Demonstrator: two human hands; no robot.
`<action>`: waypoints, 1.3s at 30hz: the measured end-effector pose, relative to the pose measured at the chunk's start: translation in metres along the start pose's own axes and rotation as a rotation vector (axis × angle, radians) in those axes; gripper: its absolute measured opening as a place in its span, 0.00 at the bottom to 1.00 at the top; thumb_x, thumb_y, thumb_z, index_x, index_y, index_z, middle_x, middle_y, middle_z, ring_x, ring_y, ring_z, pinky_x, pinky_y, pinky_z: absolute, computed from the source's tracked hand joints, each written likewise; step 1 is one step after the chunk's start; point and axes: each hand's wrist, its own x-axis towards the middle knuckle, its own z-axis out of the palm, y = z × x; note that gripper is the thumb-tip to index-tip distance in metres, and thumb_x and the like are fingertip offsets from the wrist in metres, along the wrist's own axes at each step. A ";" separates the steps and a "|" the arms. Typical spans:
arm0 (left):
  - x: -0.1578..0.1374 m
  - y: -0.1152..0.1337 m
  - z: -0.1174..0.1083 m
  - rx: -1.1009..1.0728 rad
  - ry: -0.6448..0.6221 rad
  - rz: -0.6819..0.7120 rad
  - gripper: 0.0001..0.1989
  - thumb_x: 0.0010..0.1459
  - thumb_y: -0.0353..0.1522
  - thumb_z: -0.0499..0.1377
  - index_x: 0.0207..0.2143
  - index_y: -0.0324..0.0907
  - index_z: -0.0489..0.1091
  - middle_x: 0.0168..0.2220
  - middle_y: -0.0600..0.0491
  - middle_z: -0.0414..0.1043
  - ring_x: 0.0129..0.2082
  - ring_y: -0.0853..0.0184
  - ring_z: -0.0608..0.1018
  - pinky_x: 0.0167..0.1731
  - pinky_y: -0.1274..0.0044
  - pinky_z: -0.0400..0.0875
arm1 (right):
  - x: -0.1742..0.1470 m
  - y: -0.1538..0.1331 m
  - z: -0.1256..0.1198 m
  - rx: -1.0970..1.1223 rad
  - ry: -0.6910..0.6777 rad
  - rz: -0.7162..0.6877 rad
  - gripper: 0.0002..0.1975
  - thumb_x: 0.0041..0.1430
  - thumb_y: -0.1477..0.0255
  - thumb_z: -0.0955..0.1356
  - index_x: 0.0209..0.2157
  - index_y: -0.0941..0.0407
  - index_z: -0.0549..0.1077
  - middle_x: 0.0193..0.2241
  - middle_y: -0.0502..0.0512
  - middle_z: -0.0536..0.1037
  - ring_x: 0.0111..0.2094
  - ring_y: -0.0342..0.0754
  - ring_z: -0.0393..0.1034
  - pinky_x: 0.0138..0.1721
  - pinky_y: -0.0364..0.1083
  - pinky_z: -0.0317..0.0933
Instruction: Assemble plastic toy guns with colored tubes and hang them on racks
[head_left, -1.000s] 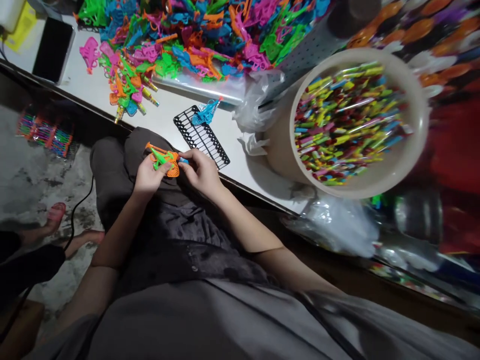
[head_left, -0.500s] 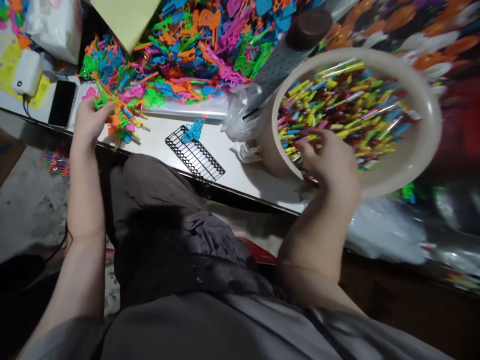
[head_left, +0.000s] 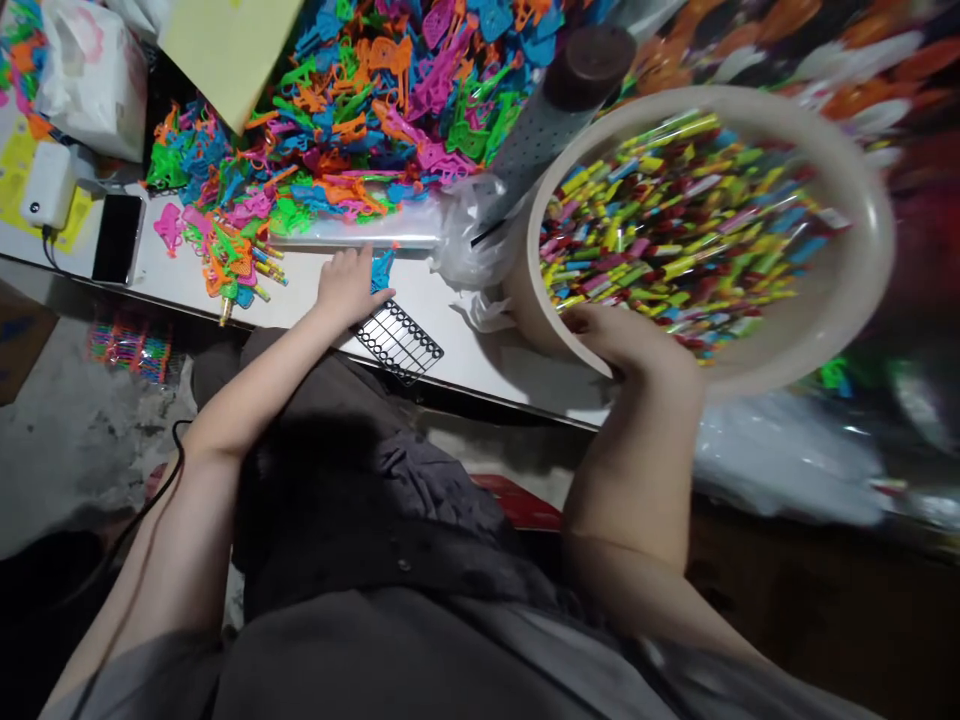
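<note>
My left hand (head_left: 347, 288) reaches over the table with thumb and fingers apart, around a small blue plastic piece (head_left: 383, 268) with an orange tip. That piece lies on a black wire-like grid rack (head_left: 405, 338); contact with the hand is hard to make out. My right hand (head_left: 626, 335) is inside the near left rim of a beige tub (head_left: 862, 240), fingers curled together and partly hidden. Around it lie many small sticks in bright wrappers (head_left: 675, 230). To the left, a bunch of colourful plastic pieces with wrapped sticks (head_left: 236, 265) rests near the table edge.
A large heap of colourful plastic pieces (head_left: 390, 90) fills the back, beside a yellow card (head_left: 232, 50). A dark-capped cylinder (head_left: 559, 110) and crumpled clear plastic (head_left: 472, 235) stand left of the tub. A phone (head_left: 118, 238) and white charger (head_left: 49, 185) lie far left.
My left hand has left the bunch of plastic pieces and moved right to the blue piece. My right hand has shifted slightly left and down, towards the tub's near rim.
</note>
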 end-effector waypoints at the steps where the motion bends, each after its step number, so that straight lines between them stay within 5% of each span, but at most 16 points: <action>1: 0.002 0.000 0.006 0.017 -0.011 0.018 0.38 0.52 0.39 0.61 0.60 0.32 0.52 0.53 0.35 0.62 0.55 0.48 0.63 0.54 0.61 0.57 | -0.001 -0.002 -0.002 0.006 -0.041 0.014 0.16 0.51 0.75 0.64 0.43 0.58 0.74 0.39 0.60 0.78 0.33 0.47 0.71 0.30 0.41 0.56; 6: 0.003 -0.015 0.014 -0.122 -0.055 0.111 0.25 0.52 0.30 0.59 0.53 0.34 0.61 0.51 0.39 0.63 0.53 0.51 0.65 0.53 0.64 0.59 | -0.007 -0.017 -0.011 0.022 -0.140 0.045 0.16 0.53 0.77 0.63 0.43 0.61 0.75 0.40 0.62 0.78 0.37 0.48 0.70 0.33 0.41 0.56; 12: 0.004 -0.018 0.010 -0.778 0.109 0.086 0.31 0.42 0.19 0.60 0.51 0.37 0.59 0.54 0.40 0.60 0.53 0.59 0.67 0.55 0.70 0.59 | -0.016 -0.023 -0.013 0.125 -0.100 0.018 0.15 0.54 0.78 0.63 0.42 0.65 0.76 0.37 0.64 0.78 0.29 0.43 0.66 0.34 0.42 0.55; 16: -0.021 -0.026 -0.002 -1.189 0.227 -0.038 0.20 0.43 0.22 0.61 0.41 0.39 0.61 0.41 0.49 0.67 0.40 0.66 0.73 0.46 0.72 0.66 | -0.020 -0.025 -0.012 0.144 -0.058 0.033 0.15 0.58 0.71 0.63 0.38 0.67 0.76 0.33 0.65 0.77 0.26 0.42 0.62 0.32 0.44 0.55; 20: -0.073 -0.021 -0.009 -1.518 0.276 -0.154 0.12 0.45 0.23 0.57 0.32 0.42 0.58 0.32 0.57 0.64 0.28 0.74 0.71 0.33 0.79 0.69 | -0.024 -0.032 -0.014 0.286 0.227 0.092 0.22 0.62 0.62 0.59 0.38 0.67 0.74 0.30 0.65 0.75 0.23 0.40 0.59 0.29 0.44 0.53; 23: -0.116 -0.007 -0.006 -1.657 0.275 -0.174 0.12 0.42 0.20 0.53 0.28 0.41 0.57 0.30 0.58 0.64 0.27 0.76 0.70 0.29 0.84 0.66 | -0.032 -0.045 -0.020 0.617 0.539 0.143 0.32 0.66 0.63 0.45 0.45 0.69 0.69 0.29 0.63 0.71 0.19 0.39 0.52 0.24 0.44 0.50; 25: -0.142 0.003 -0.003 -1.764 0.254 -0.187 0.10 0.41 0.19 0.51 0.26 0.41 0.56 0.28 0.58 0.63 0.26 0.76 0.69 0.28 0.84 0.66 | -0.041 -0.062 -0.022 0.830 0.606 0.080 0.36 0.65 0.64 0.38 0.47 0.67 0.66 0.25 0.56 0.67 0.17 0.39 0.48 0.21 0.44 0.47; 29: -0.178 0.021 0.007 -1.966 0.199 -0.274 0.07 0.44 0.24 0.52 0.25 0.41 0.56 0.27 0.58 0.62 0.25 0.75 0.70 0.30 0.80 0.68 | -0.072 -0.115 0.001 0.973 0.219 -0.357 0.20 0.61 0.58 0.57 0.48 0.56 0.64 0.22 0.44 0.60 0.17 0.38 0.46 0.20 0.40 0.46; 32: -0.193 0.032 0.018 -2.031 0.146 -0.394 0.07 0.43 0.25 0.53 0.26 0.42 0.56 0.26 0.59 0.63 0.25 0.74 0.70 0.30 0.79 0.68 | -0.094 -0.161 0.037 0.879 -0.060 -0.710 0.25 0.44 0.61 0.72 0.45 0.54 0.67 0.26 0.45 0.65 0.24 0.39 0.57 0.26 0.40 0.55; 35: -0.203 0.036 0.027 -1.969 0.043 -0.405 0.11 0.40 0.24 0.54 0.30 0.42 0.60 0.26 0.58 0.66 0.26 0.72 0.71 0.32 0.78 0.67 | -0.102 -0.187 0.064 0.905 -0.059 -0.736 0.16 0.48 0.58 0.70 0.31 0.56 0.70 0.27 0.49 0.68 0.29 0.42 0.61 0.32 0.43 0.58; 39: -0.210 0.027 0.031 -1.788 -0.120 -0.250 0.19 0.39 0.25 0.59 0.38 0.41 0.66 0.33 0.57 0.71 0.32 0.71 0.72 0.36 0.79 0.66 | -0.101 -0.186 0.064 0.805 -0.170 -0.744 0.17 0.51 0.56 0.68 0.27 0.57 0.69 0.24 0.48 0.67 0.28 0.42 0.60 0.32 0.43 0.57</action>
